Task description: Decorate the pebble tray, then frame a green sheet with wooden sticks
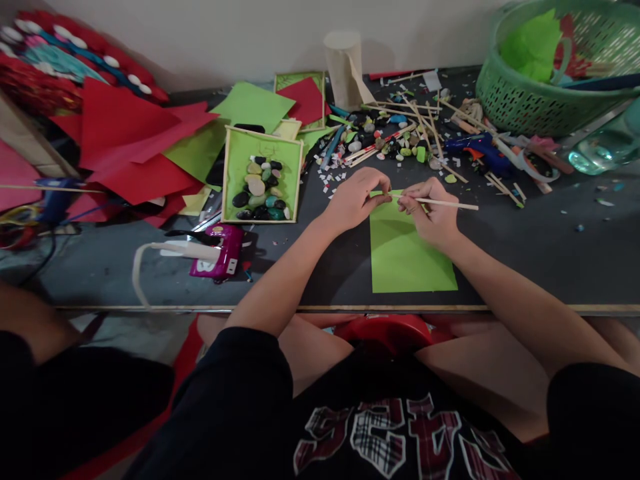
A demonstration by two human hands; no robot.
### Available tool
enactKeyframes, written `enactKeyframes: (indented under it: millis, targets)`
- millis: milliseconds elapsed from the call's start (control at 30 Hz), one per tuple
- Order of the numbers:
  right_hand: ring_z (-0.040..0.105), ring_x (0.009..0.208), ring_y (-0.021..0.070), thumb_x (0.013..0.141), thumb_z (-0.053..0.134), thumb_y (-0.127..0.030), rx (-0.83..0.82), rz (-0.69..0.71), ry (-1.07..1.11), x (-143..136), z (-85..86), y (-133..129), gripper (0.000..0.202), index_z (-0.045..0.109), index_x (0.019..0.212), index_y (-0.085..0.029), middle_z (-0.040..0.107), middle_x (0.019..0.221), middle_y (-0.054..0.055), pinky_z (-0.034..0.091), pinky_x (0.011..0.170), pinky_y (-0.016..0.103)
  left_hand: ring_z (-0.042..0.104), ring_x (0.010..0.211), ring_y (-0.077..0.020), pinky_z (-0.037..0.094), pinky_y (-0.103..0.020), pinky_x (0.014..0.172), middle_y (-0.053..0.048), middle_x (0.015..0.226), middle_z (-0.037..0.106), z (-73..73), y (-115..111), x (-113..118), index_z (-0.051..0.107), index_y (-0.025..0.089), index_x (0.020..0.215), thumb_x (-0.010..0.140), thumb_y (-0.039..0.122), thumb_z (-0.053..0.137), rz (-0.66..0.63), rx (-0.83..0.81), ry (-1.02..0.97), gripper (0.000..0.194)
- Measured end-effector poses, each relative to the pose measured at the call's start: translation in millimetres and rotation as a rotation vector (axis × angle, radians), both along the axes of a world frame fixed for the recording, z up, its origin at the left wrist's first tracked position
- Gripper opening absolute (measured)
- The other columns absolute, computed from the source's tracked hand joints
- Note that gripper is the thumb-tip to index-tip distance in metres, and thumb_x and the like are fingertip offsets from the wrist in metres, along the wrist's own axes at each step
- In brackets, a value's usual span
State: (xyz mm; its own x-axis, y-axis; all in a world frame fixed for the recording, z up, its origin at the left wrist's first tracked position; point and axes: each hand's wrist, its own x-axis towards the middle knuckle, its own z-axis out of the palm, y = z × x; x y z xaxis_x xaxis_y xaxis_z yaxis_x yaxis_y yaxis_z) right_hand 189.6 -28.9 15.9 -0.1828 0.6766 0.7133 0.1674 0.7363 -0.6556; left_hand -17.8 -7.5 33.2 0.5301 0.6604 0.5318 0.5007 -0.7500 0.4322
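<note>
A thin pale wooden stick runs level above the upper part of a light green paper sheet, which lies flat near the table's front edge. My right hand has its fingers closed around the stick, whose right end sticks out past the hand. At the stick's left end, my left hand is closed in a pinch over the sheet's top left corner. The fingertips of both hands nearly meet, and they hide that end of the stick.
Left of my arm are a green framed tray with pebbles, a purple device and red paper. Behind my hands lie scattered sticks and pebbles, a paper roll and a blue glue gun. A green basket stands back right.
</note>
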Motion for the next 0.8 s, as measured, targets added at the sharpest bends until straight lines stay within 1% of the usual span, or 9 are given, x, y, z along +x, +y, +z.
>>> enactKeyframes:
  millis: [100,200,267,333,467,567,667,733,800]
  targets:
    - [0.068,0.063,0.0097,0.098,0.065,-0.035,-0.008,0.0,-0.001,-0.5,0.6,-0.7,0.022,0.051,0.086,-0.023,0.069,0.078,-0.002,0.055,0.058,0.026,0.065,0.103,-0.0193,0.055,-0.032,0.088,-0.007,0.1,0.069,0.0,0.8,-0.4,0.061,0.019,0.098,0.103,0.032,0.058,-0.005,-0.009,0.01,0.014]
    - [0.068,0.062,0.0096,0.098,0.065,-0.032,0.006,0.002,-0.007,-0.2,1.4,-1.2,0.022,0.051,0.085,-0.023,0.069,0.076,-0.002,0.055,0.059,0.025,0.066,0.098,-0.0183,0.054,-0.029,0.083,-0.007,0.1,0.07,-1.3,1.6,-0.6,0.061,0.019,0.094,0.1,0.027,0.061,0.016,-0.033,-0.016,0.01]
    - [0.068,0.063,0.0096,0.098,0.065,-0.032,0.029,-0.003,-0.024,0.7,1.3,-1.1,0.021,0.052,0.085,-0.023,0.069,0.076,-0.002,0.054,0.059,0.025,0.066,0.09,-0.0165,0.054,-0.028,0.078,-0.007,0.098,0.069,-1.4,1.5,-1.0,0.062,0.018,0.09,0.097,0.024,0.064,0.013,-0.083,-0.049,0.009]
    - [0.068,0.064,0.01,0.098,0.065,-0.033,0.05,-0.018,-0.055,2.0,0.6,-0.7,0.02,0.053,0.085,-0.023,0.07,0.077,-0.001,0.054,0.058,0.024,0.066,0.083,-0.015,0.055,-0.028,0.076,-0.006,0.097,0.069,-0.6,0.7,-1.4,0.063,0.018,0.087,0.094,0.023,0.066,0.005,-0.149,-0.094,0.009]
    - [0.069,0.066,0.0118,0.099,0.063,-0.041,0.06,-0.043,-0.099,4.0,-1.2,0.2,0.025,0.054,0.084,-0.023,0.071,0.077,0.0,0.054,0.058,0.026,0.065,0.079,-0.0145,0.055,-0.029,0.074,-0.005,0.092,0.069,2.2,-0.8,-1.2,0.064,0.017,0.081,0.089,0.024,0.071,0.014,-0.25,-0.166,0.012]
    - [0.07,0.066,0.0116,0.099,0.063,-0.04,0.068,-0.041,-0.097,4.2,-1.2,1.0,0.024,0.055,0.084,-0.023,0.072,0.078,0.001,0.054,0.057,0.025,0.064,0.075,-0.0136,0.053,-0.028,0.071,-0.003,0.088,0.067,2.7,-1.6,0.2,0.065,0.017,0.08,0.088,0.022,0.071,0.013,-0.278,-0.182,0.011]
    - [0.069,0.063,0.0098,0.098,0.066,-0.033,0.09,-0.025,-0.046,3.5,-0.9,1.8,0.019,0.055,0.085,-0.023,0.072,0.078,-0.001,0.052,0.055,0.023,0.063,0.074,-0.0127,0.054,-0.028,0.072,-0.003,0.089,0.067,1.1,-2.5,1.4,0.065,0.017,0.082,0.089,0.019,0.068,0.011,-0.217,-0.194,0.009]
    - [0.069,0.062,0.0091,0.097,0.067,-0.03,0.075,-0.009,0.002,2.7,-1.4,1.7,0.018,0.055,0.086,-0.023,0.071,0.078,-0.002,0.053,0.055,0.022,0.063,0.074,-0.0127,0.055,-0.028,0.071,-0.003,0.091,0.067,-0.7,-3.0,1.9,0.065,0.017,0.083,0.091,0.021,0.067,0.025,-0.126,-0.185,0.009]
    - [0.069,0.062,0.0089,0.097,0.068,-0.031,0.028,0.003,0.043,1.7,-2.3,0.6,0.018,0.055,0.087,-0.023,0.071,0.078,-0.003,0.054,0.055,0.022,0.064,0.076,-0.013,0.054,-0.027,0.071,-0.003,0.092,0.067,-2.4,-3.7,2.4,0.064,0.018,0.085,0.094,0.023,0.066,0.056,-0.011,-0.155,0.011]
